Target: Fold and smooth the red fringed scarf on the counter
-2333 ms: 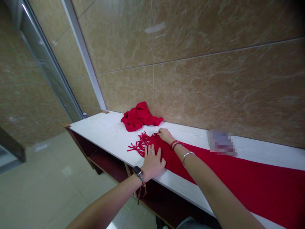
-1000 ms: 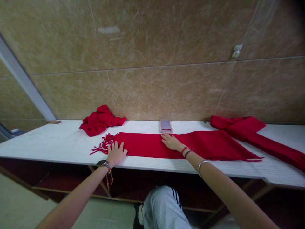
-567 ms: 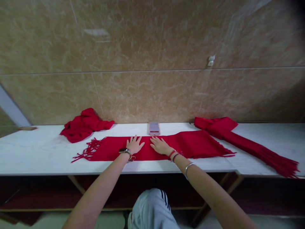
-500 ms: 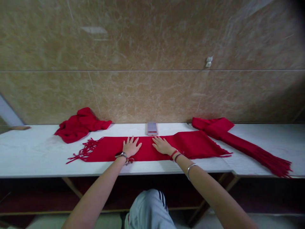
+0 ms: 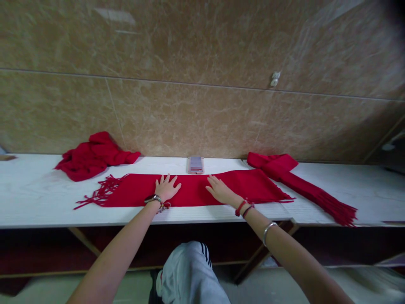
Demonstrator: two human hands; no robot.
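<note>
A long red fringed scarf (image 5: 193, 189) lies folded flat along a white shelf top (image 5: 38, 202). My left hand (image 5: 166, 188) rests palm down on its middle, fingers spread. My right hand (image 5: 219, 190) lies flat on the scarf a little to the right, fingers stretched out. Neither hand holds anything. The scarf's fringe (image 5: 98, 194) fans out at its left end, and its right part doubles back towards the wall.
A crumpled red cloth (image 5: 91, 155) lies at the back left against the marble wall. A phone (image 5: 195, 164) lies by the wall just behind the scarf. The scarf's other fringed end (image 5: 335, 209) trails to the right. My knee in grey trousers (image 5: 190, 270) shows below.
The view has swung from the left end to face the shelf squarely. My left hand slid from the fringed end to the scarf's middle; my right hand moved slightly rightward over the last half second.
</note>
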